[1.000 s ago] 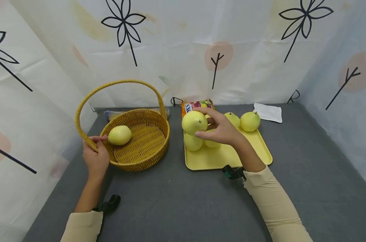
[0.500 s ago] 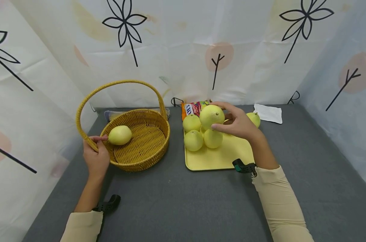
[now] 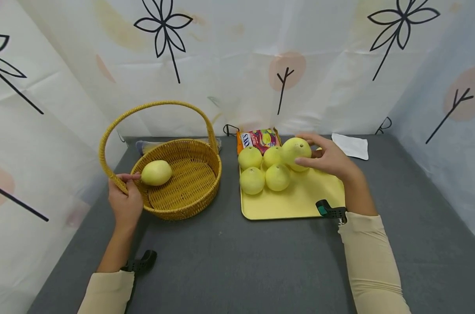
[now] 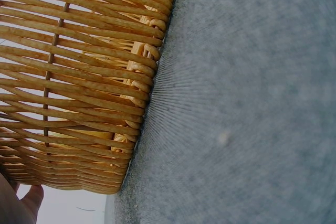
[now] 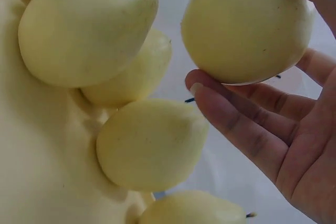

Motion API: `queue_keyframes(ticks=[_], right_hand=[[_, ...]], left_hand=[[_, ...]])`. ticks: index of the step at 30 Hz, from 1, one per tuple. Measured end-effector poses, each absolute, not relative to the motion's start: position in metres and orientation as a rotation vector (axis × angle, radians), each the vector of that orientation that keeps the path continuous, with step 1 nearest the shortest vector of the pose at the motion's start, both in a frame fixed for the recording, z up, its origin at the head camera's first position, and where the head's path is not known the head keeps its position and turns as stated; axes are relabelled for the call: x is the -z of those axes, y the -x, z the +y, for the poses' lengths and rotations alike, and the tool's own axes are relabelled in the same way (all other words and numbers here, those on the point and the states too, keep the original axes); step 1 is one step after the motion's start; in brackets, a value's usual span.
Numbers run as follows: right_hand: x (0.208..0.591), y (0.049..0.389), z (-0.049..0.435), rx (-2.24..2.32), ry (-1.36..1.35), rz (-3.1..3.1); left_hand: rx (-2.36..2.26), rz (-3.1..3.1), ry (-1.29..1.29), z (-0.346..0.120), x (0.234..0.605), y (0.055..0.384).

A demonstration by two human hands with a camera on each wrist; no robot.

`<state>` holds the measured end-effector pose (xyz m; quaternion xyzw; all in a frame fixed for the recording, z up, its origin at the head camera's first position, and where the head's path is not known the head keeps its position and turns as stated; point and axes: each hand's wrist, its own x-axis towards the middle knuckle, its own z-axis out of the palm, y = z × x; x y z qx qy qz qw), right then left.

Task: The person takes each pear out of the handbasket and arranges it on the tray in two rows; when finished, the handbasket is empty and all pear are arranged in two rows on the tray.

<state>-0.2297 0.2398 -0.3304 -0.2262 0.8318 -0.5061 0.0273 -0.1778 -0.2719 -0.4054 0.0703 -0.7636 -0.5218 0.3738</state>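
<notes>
A yellow-green pear is in my right hand, thumb on one side and fingers on the other. In the right wrist view this held pear is raised beside the other pears. Several pears sit grouped on the left part of a yellow tray; the hand partly hides the tray's back right. My left hand grips the wicker basket at its left side, where the arched handle joins the rim. One pear lies inside, near the left hand's fingers.
A colourful snack packet lies behind the tray. A folded white cloth is at the table's back right. Behind the basket lies a pale plastic-looking packet. Printed fabric walls enclose the grey table.
My right hand has moved right across the tray with the pear, uncovering the pears grouped at left and coming over those at the right. The left hand stays on the basket.
</notes>
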Motion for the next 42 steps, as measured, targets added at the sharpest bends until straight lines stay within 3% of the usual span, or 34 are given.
queue_keyframes(ticks=[19,42], right_hand=[[0.342,0.233,0.270,1.261,0.466,2.386],[0.349,0.230,0.273,1.208,0.408,2.268]], left_hand=[[1.349,-1.942,-0.206,-0.271,0.404,0.181],[1.346,-1.956,-0.211,-0.271,0.405,0.181]])
